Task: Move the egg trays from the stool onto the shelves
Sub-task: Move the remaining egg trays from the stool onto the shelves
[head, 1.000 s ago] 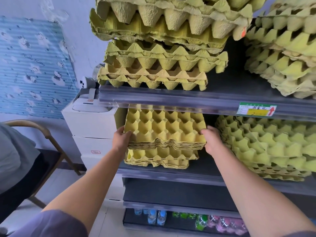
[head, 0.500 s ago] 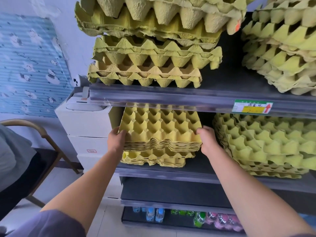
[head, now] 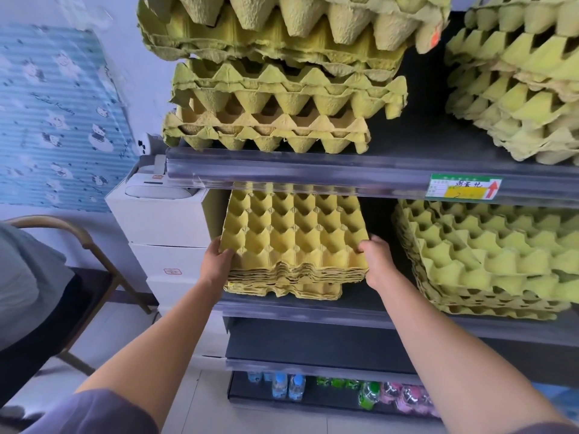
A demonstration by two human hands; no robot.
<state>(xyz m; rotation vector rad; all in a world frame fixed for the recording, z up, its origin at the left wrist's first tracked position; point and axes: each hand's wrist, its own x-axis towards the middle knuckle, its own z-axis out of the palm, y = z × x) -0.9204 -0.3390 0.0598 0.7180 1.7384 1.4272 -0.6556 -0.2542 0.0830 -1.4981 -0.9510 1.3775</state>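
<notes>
Yellow moulded-pulp egg trays point(head: 294, 239), nested into one thick stack, sit down and to the left of the green-and-yellow price label point(head: 463, 191), over the dark grey middle shelf point(head: 313, 313) that runs below that label. The stack lies over a smaller pile of the same yellow trays point(head: 282, 292) and overhangs it on both sides. Whether its weight already rests there I cannot tell. Its far edge reaches back beneath the rail that carries the label.

The left hand point(head: 216, 264) grips the stack's left edge near the front corner, fingers curled round the rim. The right hand point(head: 377, 261) holds the right edge likewise, fingertips hooked over the outer cups. Straight below the label lies a bigger heap of pale green pulp trays point(head: 485, 261), apart from the held stack, with dark shelf between them.

Such trays are probably light, dry and rough, so slipping seems unlikely. Nested, they should be fairly stiff, yet the thin rims would tear or dent under a hard pinch. The opposite side edges look the right place to hold, low enough to catch the bottom tray, with even pressure from both sides.
</notes>
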